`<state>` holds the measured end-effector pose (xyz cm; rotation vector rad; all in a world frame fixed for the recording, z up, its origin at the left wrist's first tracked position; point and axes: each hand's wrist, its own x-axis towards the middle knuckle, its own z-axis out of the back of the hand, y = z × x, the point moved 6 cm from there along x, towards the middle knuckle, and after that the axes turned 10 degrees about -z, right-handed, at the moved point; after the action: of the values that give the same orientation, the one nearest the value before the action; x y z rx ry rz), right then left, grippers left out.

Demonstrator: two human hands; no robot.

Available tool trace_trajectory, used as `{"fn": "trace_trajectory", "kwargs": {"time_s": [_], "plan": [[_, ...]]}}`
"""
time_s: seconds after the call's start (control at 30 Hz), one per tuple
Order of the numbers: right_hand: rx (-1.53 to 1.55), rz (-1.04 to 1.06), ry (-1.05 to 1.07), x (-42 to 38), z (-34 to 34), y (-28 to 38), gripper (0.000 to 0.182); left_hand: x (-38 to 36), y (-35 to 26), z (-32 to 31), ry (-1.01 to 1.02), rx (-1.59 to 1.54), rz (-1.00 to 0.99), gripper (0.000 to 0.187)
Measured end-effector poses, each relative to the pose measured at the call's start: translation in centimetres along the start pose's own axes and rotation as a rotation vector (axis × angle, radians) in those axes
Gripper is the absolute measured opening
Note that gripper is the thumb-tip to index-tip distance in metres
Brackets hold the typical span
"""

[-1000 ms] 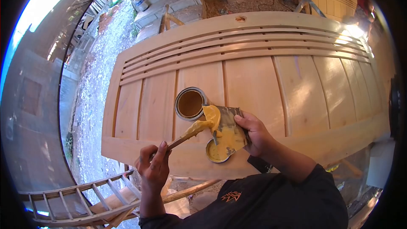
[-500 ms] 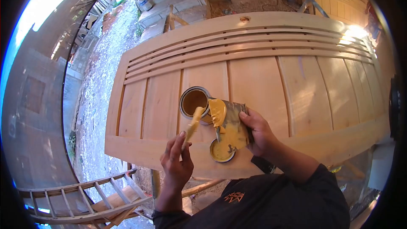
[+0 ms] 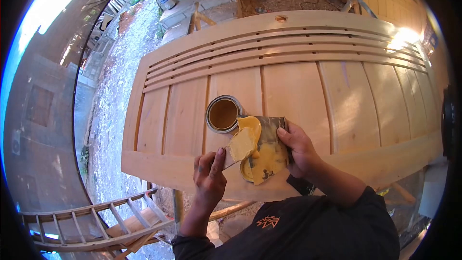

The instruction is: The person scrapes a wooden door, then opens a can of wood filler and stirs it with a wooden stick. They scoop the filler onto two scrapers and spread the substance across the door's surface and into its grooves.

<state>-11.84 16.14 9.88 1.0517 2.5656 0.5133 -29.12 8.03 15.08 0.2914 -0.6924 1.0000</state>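
— While the left hand (image 3: 208, 175) gripped the stick (image 3: 239, 145) loaded with putty, where was the scraper (image 3: 269, 142)?

— Closed in the right hand (image 3: 299, 148), over the lid (image 3: 248, 169). Wiping slowly kept putty off the door (image 3: 337, 96); the open can (image 3: 223, 114) stood beyond.

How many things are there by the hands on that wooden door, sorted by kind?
Open tins: 1, the tin.
Tin lids: 1, the lid, mostly hidden.
Putty-smeared sheets: 1, the sheet in the right hand.
Putty scrapers: 1, the scraper in the left hand.
Total: 4.
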Motion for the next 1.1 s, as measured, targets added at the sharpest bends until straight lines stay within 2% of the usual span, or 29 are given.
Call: {"fn": "trace_trajectory", "kwargs": {"time_s": [0.13, 0.23, 0.33, 0.37, 0.4, 0.47, 0.57, 0.67, 0.7, 0.8, 0.9, 1.1], "plan": [[0.012, 0.018, -0.006, 0.1, 0.0, -0.1, 0.033, -0.8, 0.7, 0.3, 0.014, 0.012, 0.023, 0.06], [0.0, 0.051, -0.015, -0.3, -0.9, 0.6, 0.033, -1.3, 0.7, 0.0, 0.239, 0.115, -0.015, 0.06], [-0.055, 0.084, -0.011, -0.3, -1.6, 2.1, 0.031, -3.9, 1.7, -1.4, 0.266, 0.055, 0.079, 0.06], [-0.07, 0.105, -0.016, -0.2, -1.5, 2.6, 0.031, -4.4, 3.0, -1.0, 0.228, 0.087, 0.179, 0.06], [-0.061, 0.108, -0.025, -0.2, -1.0, 2.7, 0.03, -3.7, 3.8, -0.2, 0.12, -0.015, 0.329, 0.055], [-0.063, 0.104, -0.033, 0.4, 0.1, 2.8, 0.029, -3.5, 4.9, 1.1, 0.096, -0.111, 0.512, 0.051], [-0.018, 0.046, -0.078, 1.0, 0.1, 1.2, 0.028, -2.4, 4.6, 1.4, 0.089, -0.288, 0.549, 0.055], [0.016, 0.008, -0.076, 1.4, 0.7, 0.0, 0.029, -1.5, 3.5, 1.3, -0.012, -0.4, 0.478, 0.059], [0.023, -0.001, -0.077, 1.4, 0.6, -0.3, 0.03, -1.7, 3.3, 1.1, -0.051, -0.415, 0.508, 0.061], [0.047, -0.014, -0.056, 1.3, 0.2, -0.5, 0.031, 0.0, 1.4, 1.5, -0.184, -0.294, 0.38, 0.061], [0.041, -0.02, -0.061, 0.9, 0.0, -0.3, 0.031, 2.1, -0.5, 1.3, -0.177, -0.106, 0.202, 0.061], [0.009, 0.011, -0.084, 0.0, 0.8, 1.0, 0.03, 1.1, 0.2, 1.3, -0.136, -0.007, 0.105, 0.055]]}}
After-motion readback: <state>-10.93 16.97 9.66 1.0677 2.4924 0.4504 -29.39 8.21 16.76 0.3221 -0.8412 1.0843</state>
